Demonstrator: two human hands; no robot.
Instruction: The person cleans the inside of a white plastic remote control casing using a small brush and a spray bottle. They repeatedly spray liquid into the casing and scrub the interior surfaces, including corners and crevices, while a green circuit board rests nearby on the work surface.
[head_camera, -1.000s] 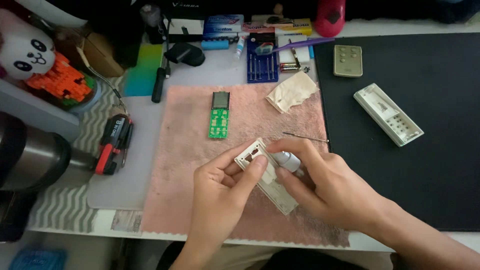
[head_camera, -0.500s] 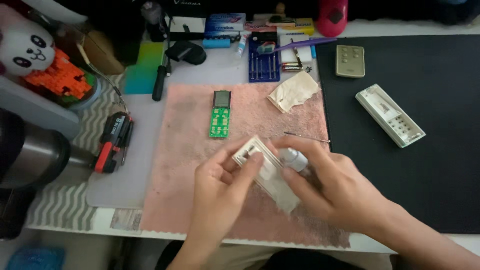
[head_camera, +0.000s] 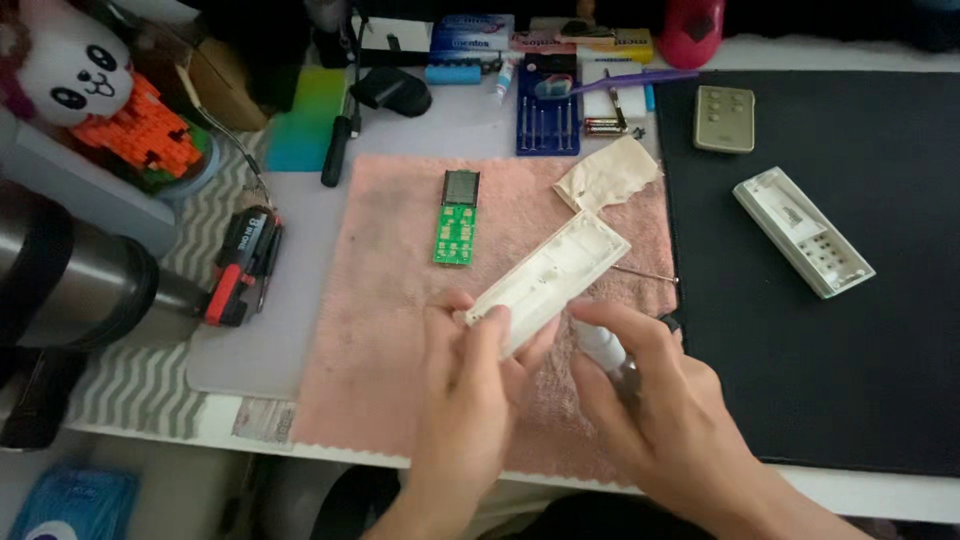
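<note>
Ok, left hand (head_camera: 470, 385) pinches the near end of a long white plastic shell (head_camera: 548, 280), thumb on top and fingers under it; the shell is tilted up off the pink towel (head_camera: 385, 330), far end pointing up-right toward a crumpled beige cloth (head_camera: 608, 172). Shell inside faces the cam, hollow, w/ small ribs. Right hand (head_camera: 660, 420) is closed around a small white bottle (head_camera: 600, 345), tip just beside the shell's lower right edge; can't tell if touching. Thin metal pin (head_camera: 645, 273) lies on the towel's right edge, partly behind the shell. Green circuit board (head_camera: 458, 218) w/ a dark screen at its top lies flat on the towel, up-left of the shell, apart from it. On the black mat (head_camera: 860, 330) to the right: second white shell half (head_camera: 803, 232) lying diagonal, and a small grey button pad (head_camera: 724, 118) above it. Back of the desk: blue screwdriver rack (head_camera: 548, 122), batteries (head_camera: 605, 126). Left side: red-black tool (head_camera: 243, 267), steel flask (head_camera: 70, 285), panda-headed brick figure (head_camera: 105, 95).
</note>
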